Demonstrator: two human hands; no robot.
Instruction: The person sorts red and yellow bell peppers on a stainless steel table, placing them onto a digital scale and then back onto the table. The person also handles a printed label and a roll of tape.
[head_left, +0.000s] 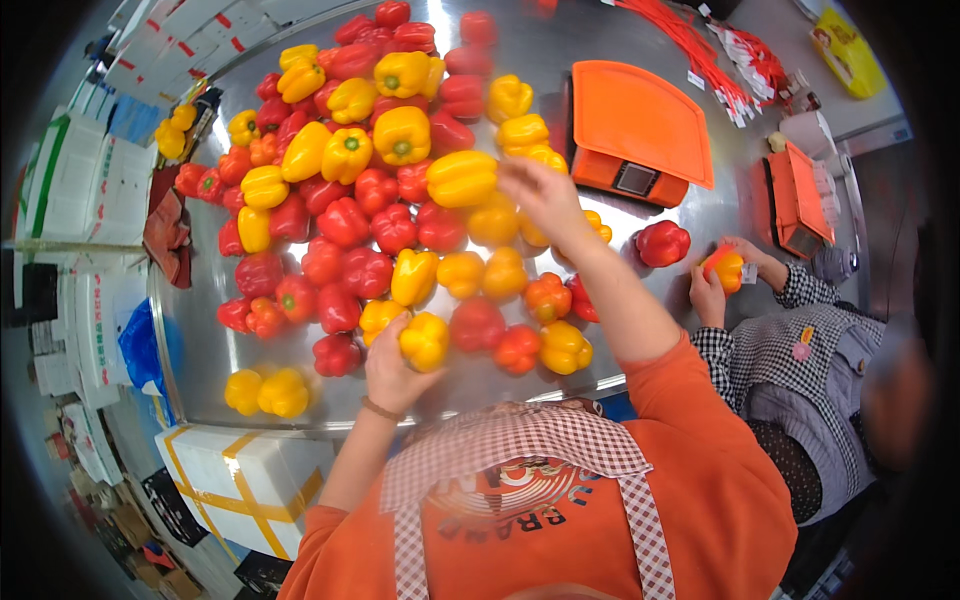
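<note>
My left hand (390, 373) is closed around a yellow bell pepper (425, 342) near the front edge of the steel table. Farther out, my right hand (546, 196) has its bunched fingers on the right end of a long yellow bell pepper (463, 178). Part of that grip is hidden behind my fingers. Red bell peppers (343, 223) and yellow ones lie heaped together on the steel table (199, 330), left of and beyond my hands. Two yellow bell peppers (283, 393) sit apart at the front left. A lone red bell pepper (663, 244) lies to my right.
An orange weighing scale (637, 124) stands beyond my right arm. On the right, a co-worker's hands (709, 296) hold an orange-yellow pepper (726, 268) with a red tagged strip. A second scale (801, 199) and red straps (679, 45) lie behind. A taped foam box (247, 472) stands front left.
</note>
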